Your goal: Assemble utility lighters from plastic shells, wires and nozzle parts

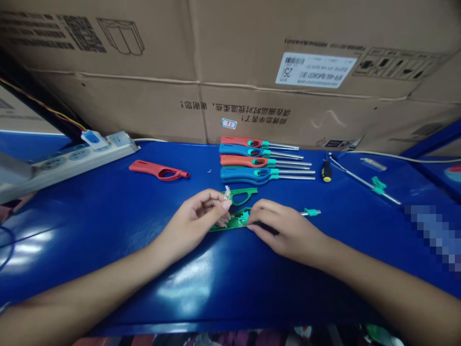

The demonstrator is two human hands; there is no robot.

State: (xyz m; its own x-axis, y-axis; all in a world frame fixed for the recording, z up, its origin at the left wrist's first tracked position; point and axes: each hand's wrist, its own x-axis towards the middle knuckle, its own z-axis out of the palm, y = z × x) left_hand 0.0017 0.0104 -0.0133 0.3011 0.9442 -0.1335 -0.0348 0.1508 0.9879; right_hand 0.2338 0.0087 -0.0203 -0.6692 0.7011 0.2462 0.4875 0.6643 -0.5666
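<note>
Between the thumb and fingers of my left hand (201, 214) is a small clear and metallic lighter part (227, 194), pinched upright. Below it lies an opened green lighter handle half (230, 224) with a teal trigger (242, 218) inside. My right hand (284, 230) has its fingertips closed at the right end of this handle, by the trigger. A metal rod with a teal collar (311, 212) shows beyond the right knuckles. Just behind the hands rests the other green handle half (245, 196). My left fingers hide part of the lower half.
Several red, orange and blue lighters (248, 161) lie stacked side by side behind. A red handle shell (158, 170) and a power strip (79, 154) are to the left. A screwdriver (326, 171) and a loose metal rod (370, 185) lie right. Cardboard (144, 105) walls the back.
</note>
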